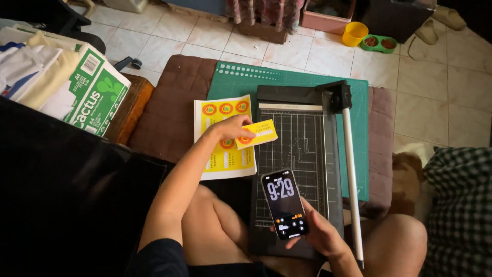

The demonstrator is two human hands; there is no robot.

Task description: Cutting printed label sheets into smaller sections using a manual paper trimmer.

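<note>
While left hand (228, 128) grips yellow label (258, 134) | right hand (320, 233) clasps phone (285, 203) | align label squarely on paper cutter (302, 149).

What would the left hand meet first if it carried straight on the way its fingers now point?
Probably the paper cutter: the left hand, holding a yellow label, points right, towards the cutter's gridded bed. Height above it is unclear.

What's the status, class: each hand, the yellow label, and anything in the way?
Left hand pinches cut yellow label above printed sheet. Right hand holds phone over paper trimmer. Phone covers the trimmer bed's near end.
</note>
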